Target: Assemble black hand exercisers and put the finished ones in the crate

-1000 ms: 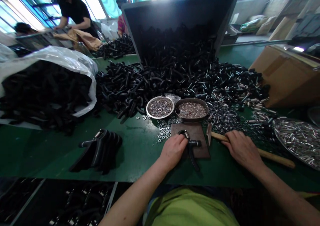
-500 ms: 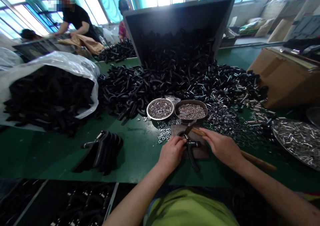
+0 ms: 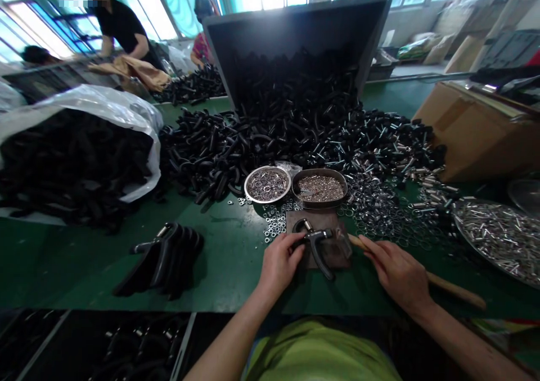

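Over a brown metal plate (image 3: 295,219) on the green table, my left hand (image 3: 280,260) pinches a black hand grip (image 3: 321,257) that has a metal spring. My right hand (image 3: 396,268) is wrapped round the wooden handle of a hammer (image 3: 455,290); its blurred metal head lies just right of the grip, over the plate's right side. Small metal nuts (image 3: 275,226) are scattered at the plate's left. Behind the plate stand a round dish (image 3: 268,200) of rings and small parts and an oval tin (image 3: 320,204) of small metal pieces.
Several black grips (image 3: 169,257) stand together at the left, near a plastic bag (image 3: 126,102) of black parts. A tipped grey bin (image 3: 295,23) spills black pieces behind the dishes. At the right are a cardboard box (image 3: 476,133) and a tray of metal pins (image 3: 502,240). People work at the back left.
The hammer and my right hand have moved right and down, away from the spring. My left hand has shifted slightly left, still holding the black grip, which now shows more clearly.
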A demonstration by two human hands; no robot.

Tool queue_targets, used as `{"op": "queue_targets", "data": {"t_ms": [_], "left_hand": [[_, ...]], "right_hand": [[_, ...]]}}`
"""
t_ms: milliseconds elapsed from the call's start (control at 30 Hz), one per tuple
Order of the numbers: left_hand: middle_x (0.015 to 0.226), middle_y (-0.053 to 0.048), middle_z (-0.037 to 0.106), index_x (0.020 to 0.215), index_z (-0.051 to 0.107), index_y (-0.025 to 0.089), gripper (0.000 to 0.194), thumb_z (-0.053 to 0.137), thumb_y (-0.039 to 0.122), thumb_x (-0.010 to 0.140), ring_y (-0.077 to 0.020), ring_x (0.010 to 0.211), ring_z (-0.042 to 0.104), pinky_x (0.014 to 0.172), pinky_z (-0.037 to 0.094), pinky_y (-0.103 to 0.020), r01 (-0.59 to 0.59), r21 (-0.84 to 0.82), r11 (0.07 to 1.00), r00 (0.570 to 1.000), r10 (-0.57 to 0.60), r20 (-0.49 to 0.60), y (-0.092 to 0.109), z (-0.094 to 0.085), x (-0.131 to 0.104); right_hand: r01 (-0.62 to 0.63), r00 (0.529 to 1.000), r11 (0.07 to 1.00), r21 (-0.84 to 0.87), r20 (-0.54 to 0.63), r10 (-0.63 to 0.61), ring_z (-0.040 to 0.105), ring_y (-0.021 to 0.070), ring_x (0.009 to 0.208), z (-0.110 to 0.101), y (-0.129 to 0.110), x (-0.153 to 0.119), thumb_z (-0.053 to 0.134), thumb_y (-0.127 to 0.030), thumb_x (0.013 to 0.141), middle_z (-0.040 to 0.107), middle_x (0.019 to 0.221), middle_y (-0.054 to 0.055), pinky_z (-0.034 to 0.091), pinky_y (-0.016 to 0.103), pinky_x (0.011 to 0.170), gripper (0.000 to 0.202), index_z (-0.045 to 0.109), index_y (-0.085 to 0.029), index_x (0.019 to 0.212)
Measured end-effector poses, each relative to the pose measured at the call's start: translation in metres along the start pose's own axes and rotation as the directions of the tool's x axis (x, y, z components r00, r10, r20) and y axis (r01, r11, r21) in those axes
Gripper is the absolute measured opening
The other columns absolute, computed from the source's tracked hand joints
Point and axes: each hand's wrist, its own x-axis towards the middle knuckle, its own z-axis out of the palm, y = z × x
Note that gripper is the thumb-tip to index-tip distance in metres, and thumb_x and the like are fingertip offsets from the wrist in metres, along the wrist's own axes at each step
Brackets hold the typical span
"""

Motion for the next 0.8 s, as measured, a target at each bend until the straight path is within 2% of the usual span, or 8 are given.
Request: {"op": "queue_targets", "data": {"t_ms": [67, 167, 267, 333, 433, 567, 700, 800], "left_hand": [[0.084, -0.003, 0.064, 0.107, 0.065, 0.020, 0.030, 0.060, 0.030, 0.078, -0.0165, 0.076, 0.059, 0.069, 0.046, -0.027, 0.170, -0.322, 0.931, 0.985, -0.169, 0.030, 0.003, 0.002, -0.001], [0.091, -0.007, 0.067, 0.109, 0.063, 0.015, 0.041, 0.065, 0.036, 0.074, -0.0184, 0.078, 0.062, 0.066, 0.049, -0.028, 0.390, -0.667, 0.634, 0.912, -0.363, 0.188, 0.014, 0.015, -0.010], [0.119, -0.013, 0.061, 0.120, 0.057, 0.016, 0.051, 0.068, 0.032, 0.073, -0.0229, 0.099, 0.062, 0.080, 0.051, -0.034, 0.495, -0.774, 0.394, 0.848, -0.415, 0.331, 0.027, 0.029, -0.026], [0.134, -0.012, 0.051, 0.127, 0.053, 0.018, 0.057, 0.069, 0.029, 0.074, -0.0242, 0.118, 0.052, 0.097, 0.044, -0.037, 0.500, -0.787, 0.361, 0.851, -0.375, 0.368, 0.036, 0.033, -0.036], [0.142, -0.011, 0.043, 0.131, 0.050, 0.020, 0.062, 0.070, 0.032, 0.073, -0.0243, 0.131, 0.040, 0.108, 0.033, -0.039, 0.503, -0.740, 0.446, 0.863, -0.308, 0.401, 0.046, 0.025, -0.047], [0.142, -0.011, 0.042, 0.130, 0.051, 0.024, 0.058, 0.068, 0.035, 0.075, -0.0268, 0.127, 0.045, 0.104, 0.038, -0.045, 0.405, -0.594, 0.695, 0.908, -0.227, 0.353, 0.055, -0.004, -0.038], [0.134, -0.010, 0.051, 0.122, 0.057, 0.021, 0.040, 0.058, 0.030, 0.083, -0.0235, 0.120, 0.051, 0.099, 0.043, -0.040, 0.080, -0.367, 0.927, 0.990, -0.030, 0.140, 0.048, -0.028, 0.013], [0.120, -0.010, 0.061, 0.113, 0.061, 0.016, 0.031, 0.056, 0.026, 0.084, -0.0189, 0.109, 0.057, 0.094, 0.045, -0.032, -0.133, -0.053, 0.990, 0.990, 0.135, 0.049, 0.038, -0.029, 0.075]], "right_hand": [[-0.007, 1.000, 0.998, -0.054, 0.025, 0.008, 0.057, 0.0192, 0.079, 0.004, 0.014, -0.005, 0.052, -0.028, 0.089, 0.064, 0.088, 0.006, 0.042, 0.031, 0.068, 0.032, 0.061, -0.023, 0.119], [-0.025, 0.999, 0.999, -0.028, 0.048, 0.026, 0.055, 0.0226, 0.088, 0.002, 0.023, 0.012, 0.051, -0.029, 0.089, 0.064, 0.094, 0.009, 0.042, 0.034, 0.073, 0.026, 0.067, -0.019, 0.107], [-0.038, 0.999, 0.997, 0.072, 0.032, 0.035, 0.052, 0.0229, 0.095, -0.001, 0.021, 0.061, 0.044, -0.028, 0.092, 0.063, 0.097, 0.010, 0.042, 0.036, 0.081, 0.027, 0.068, -0.017, 0.101], [-0.039, 0.999, 0.992, 0.117, 0.041, 0.035, 0.052, 0.0222, 0.096, 0.002, 0.017, 0.104, 0.041, -0.027, 0.093, 0.064, 0.098, 0.009, 0.042, 0.036, 0.084, 0.029, 0.068, -0.018, 0.100], [-0.078, 0.972, 0.995, 0.059, 0.225, 0.063, 0.052, 0.0231, 0.096, 0.019, 0.013, 0.167, 0.041, -0.025, 0.092, 0.066, 0.096, 0.009, 0.044, 0.034, 0.081, 0.030, 0.070, -0.018, 0.095], [-0.073, 0.940, 0.996, 0.041, 0.338, 0.055, 0.055, 0.0262, 0.095, 0.051, 0.010, 0.218, 0.048, -0.017, 0.084, 0.067, 0.093, 0.017, 0.046, 0.033, 0.072, 0.024, 0.072, -0.012, 0.085], [-0.096, 0.914, 0.994, 0.048, 0.400, 0.069, 0.060, 0.0266, 0.090, 0.067, 0.008, 0.229, 0.046, -0.008, 0.081, 0.068, 0.093, 0.020, 0.045, 0.034, 0.071, 0.026, 0.071, -0.008, 0.085], [-0.127, 0.909, 0.989, 0.079, 0.407, 0.084, 0.061, 0.0281, 0.092, 0.068, 0.009, 0.227, 0.047, -0.010, 0.080, 0.068, 0.096, 0.021, 0.045, 0.035, 0.073, 0.025, 0.069, -0.008, 0.090]]}}
